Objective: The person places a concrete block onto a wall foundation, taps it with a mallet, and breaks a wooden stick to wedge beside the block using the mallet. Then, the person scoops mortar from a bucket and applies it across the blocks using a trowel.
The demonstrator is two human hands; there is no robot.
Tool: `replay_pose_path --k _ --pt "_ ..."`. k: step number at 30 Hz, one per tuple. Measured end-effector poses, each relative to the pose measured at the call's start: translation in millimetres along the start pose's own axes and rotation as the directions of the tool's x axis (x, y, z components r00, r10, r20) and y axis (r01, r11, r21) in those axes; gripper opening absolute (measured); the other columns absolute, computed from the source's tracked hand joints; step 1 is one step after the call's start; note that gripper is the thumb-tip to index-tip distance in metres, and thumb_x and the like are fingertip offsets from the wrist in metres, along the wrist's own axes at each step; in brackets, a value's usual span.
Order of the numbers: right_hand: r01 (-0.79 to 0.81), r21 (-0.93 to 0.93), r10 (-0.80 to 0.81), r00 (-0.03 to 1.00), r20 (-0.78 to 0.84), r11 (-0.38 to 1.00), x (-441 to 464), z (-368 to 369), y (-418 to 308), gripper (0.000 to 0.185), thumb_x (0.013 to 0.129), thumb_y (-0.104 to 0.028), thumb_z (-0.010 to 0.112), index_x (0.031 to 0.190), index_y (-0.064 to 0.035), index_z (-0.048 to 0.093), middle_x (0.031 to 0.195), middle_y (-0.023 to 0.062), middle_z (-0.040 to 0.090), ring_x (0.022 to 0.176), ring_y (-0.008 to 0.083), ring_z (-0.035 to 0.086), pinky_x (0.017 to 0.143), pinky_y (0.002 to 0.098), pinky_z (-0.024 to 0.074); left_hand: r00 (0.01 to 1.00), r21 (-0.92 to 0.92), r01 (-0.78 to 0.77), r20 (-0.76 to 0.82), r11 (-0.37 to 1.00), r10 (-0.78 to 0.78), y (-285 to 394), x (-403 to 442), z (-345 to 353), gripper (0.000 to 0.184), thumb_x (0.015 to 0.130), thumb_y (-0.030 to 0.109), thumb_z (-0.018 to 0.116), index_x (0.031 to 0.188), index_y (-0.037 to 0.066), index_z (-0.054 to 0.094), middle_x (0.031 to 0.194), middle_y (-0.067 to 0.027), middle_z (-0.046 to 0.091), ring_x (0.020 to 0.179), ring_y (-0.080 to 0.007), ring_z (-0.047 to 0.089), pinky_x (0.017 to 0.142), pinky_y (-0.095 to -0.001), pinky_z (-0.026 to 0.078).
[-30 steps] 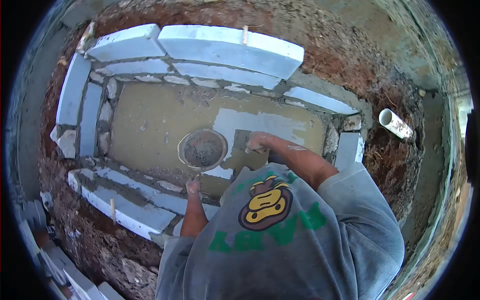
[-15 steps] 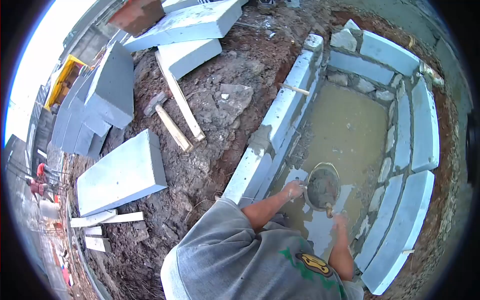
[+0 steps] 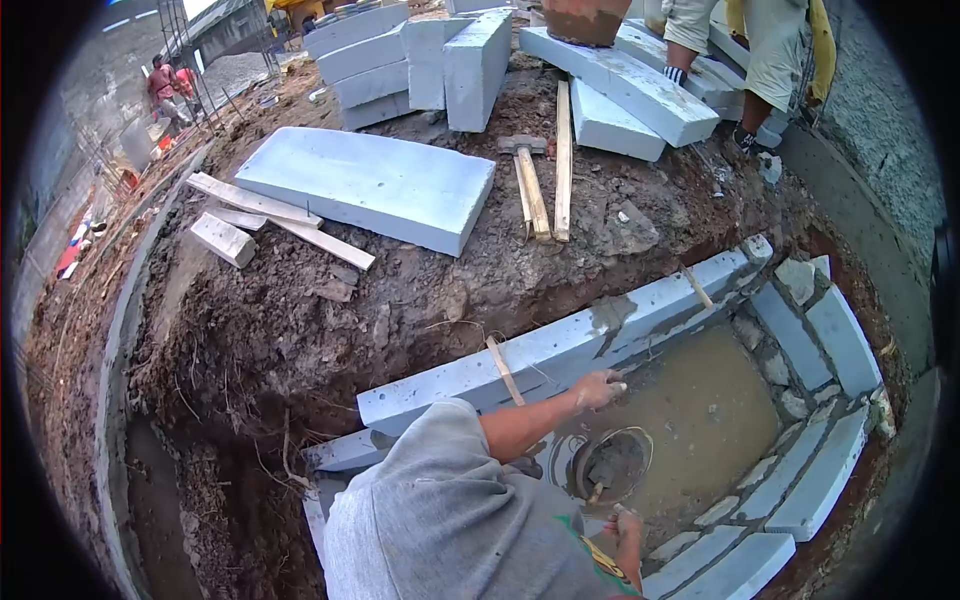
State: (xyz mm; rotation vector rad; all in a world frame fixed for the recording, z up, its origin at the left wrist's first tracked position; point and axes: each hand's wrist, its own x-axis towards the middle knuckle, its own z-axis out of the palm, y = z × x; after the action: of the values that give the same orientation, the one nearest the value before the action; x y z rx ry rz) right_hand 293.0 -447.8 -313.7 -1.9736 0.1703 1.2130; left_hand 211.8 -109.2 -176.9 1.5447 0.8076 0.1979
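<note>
My left hand (image 3: 598,390) reaches out over the murky water, beside the inner face of the block wall (image 3: 560,345). Its fingers are stretched out and I see nothing in them. Below it a round bucket (image 3: 645,462) stands in the water, with dark grey wet material inside. A short wooden handle (image 3: 597,492) of some tool sticks up at the bucket's near edge; the tool's other end is hidden. Close beside that handle is my right hand (image 3: 624,524), fingers curled. Whether it grips anything is too small to tell.
Muddy water (image 3: 715,400) fills the pit between pale block walls. A thin wooden stick (image 3: 505,370) lies across the near-left wall. On the soil bank are a hammer (image 3: 530,185), wooden strips (image 3: 563,160) and a large block (image 3: 365,185). Another person's leg (image 3: 770,65) stands at upper right.
My left hand has left the bucket's rim and reached out beyond it. My right hand stays near the wooden handle. The view has turned left, bringing another person's legs into sight.
</note>
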Motion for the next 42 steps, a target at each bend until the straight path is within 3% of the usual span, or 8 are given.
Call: replay_pose_path --k 8,16,24,28,31,33,35,42 --pt "0.019 -0.034 -0.018 0.999 0.03 0.999 -42 -51 55 0.024 0.088 -0.021 0.06 0.094 0.0002 0.05 0.066 0.0124 0.06 0.046 0.0233 0.06 0.037 0.0365 0.0523 0.956 -0.154 0.05 -0.28 0.987 -0.092 -23 -160 -22 0.051 0.087 0.044 0.058 0.113 0.0 0.061 0.092 -0.0101 0.065 0.073 -0.0147 0.059 0.068 -0.0328 0.047" --pt "-0.128 -0.261 0.148 0.987 0.058 0.957 -70 -51 116 0.023 0.088 -0.023 0.058 0.09 -0.001 0.053 0.066 0.0112 0.06 0.048 0.0236 0.06 0.039 0.0376 0.0521 0.87 -0.535 0.09 -0.368 0.84 -0.328 -60 -272 -61 0.031 0.09 0.022 0.06 0.11 0.0 0.054 0.073 0.0015 0.052 0.055 -0.0082 0.049 0.052 -0.0219 0.043" --pt "-0.113 -0.424 0.155 0.986 0.066 0.899 -56 -37 93 0.022 0.088 -0.023 0.058 0.09 -0.0014 0.054 0.068 0.0106 0.061 0.05 0.0235 0.061 0.041 0.0362 0.0521 0.956 -0.56 -0.09 -0.28 0.824 -0.085 -93 -194 -64 0.039 0.09 0.028 0.061 0.115 -0.001 0.055 0.086 -0.004 0.06 0.069 -0.0108 0.058 0.058 -0.0264 0.049" --pt "-0.078 -0.482 0.126 0.99 0.068 0.873 -30 -42 92 0.022 0.087 -0.023 0.058 0.089 -0.0016 0.055 0.069 0.0103 0.061 0.051 0.0234 0.062 0.042 0.0355 0.052 0.978 -0.303 -0.112 -0.202 0.946 0.051 -96 -199 -67 0.053 0.09 0.039 0.057 0.122 -0.004 0.052 0.095 -0.0063 0.061 0.078 -0.0152 0.061 0.069 -0.0283 0.054" --pt "0.059 -0.514 0.021 0.989 0.148 0.856 54 -53 116 0.022 0.087 -0.023 0.059 0.089 -0.0017 0.056 0.07 0.0101 0.061 0.052 0.0234 0.062 0.043 0.035 0.052 0.988 -0.305 0.012 -0.143 0.952 -0.058 -88 -222 -100 0.055 0.09 0.038 0.058 0.126 -0.002 0.05 0.108 -0.0118 0.061 0.086 -0.0188 0.064 0.075 -0.0312 0.052" --pt "-0.051 -0.465 0.108 0.99 0.095 0.884 -77 18 18 0.023 0.087 -0.023 0.059 0.093 -0.0016 0.052 0.068 0.0112 0.061 0.049 0.0231 0.061 0.041 0.0358 0.0512 0.983 -0.302 0.017 -0.168 0.953 -0.071 -87 -238 -112 0.051 0.089 0.038 0.059 0.12 -0.001 0.055 0.103 -0.011 0.062 0.084 -0.0173 0.063 0.073 -0.0317 0.051" --pt "0.044 -0.382 0.041 0.977 0.211 0.923 -44 29 -2 0.024 0.088 -0.021 0.055 0.099 0.0007 0.055 0.074 0.0145 0.062 0.057 0.0245 0.062 0.048 0.0358 0.0505 0.972 -0.318 -0.041 -0.233 0.947 -0.037 -80 -258 -130 0.049 0.087 0.04 0.059 0.116 0.0 0.059 0.098 -0.0098 0.064 0.079 -0.0156 0.063 0.072 -0.0316 0.051" --pt "0.274 -0.804 -0.132 0.961 0.242 0.528 -94 84 -186 0.041 0.086 -0.022 0.06 0.117 0.0005 0.045 0.073 0.0122 0.062 0.054 0.0214 0.06 0.044 0.0331 0.0487 0.866 -0.361 -0.235 -0.5 0.902 0.025 -88 -309 -192 0.061 0.087 0.043 0.057 0.131 0.002 0.048 0.123 -0.0158 0.057 0.111 -0.0242 0.056 0.094 -0.0345 0.043"
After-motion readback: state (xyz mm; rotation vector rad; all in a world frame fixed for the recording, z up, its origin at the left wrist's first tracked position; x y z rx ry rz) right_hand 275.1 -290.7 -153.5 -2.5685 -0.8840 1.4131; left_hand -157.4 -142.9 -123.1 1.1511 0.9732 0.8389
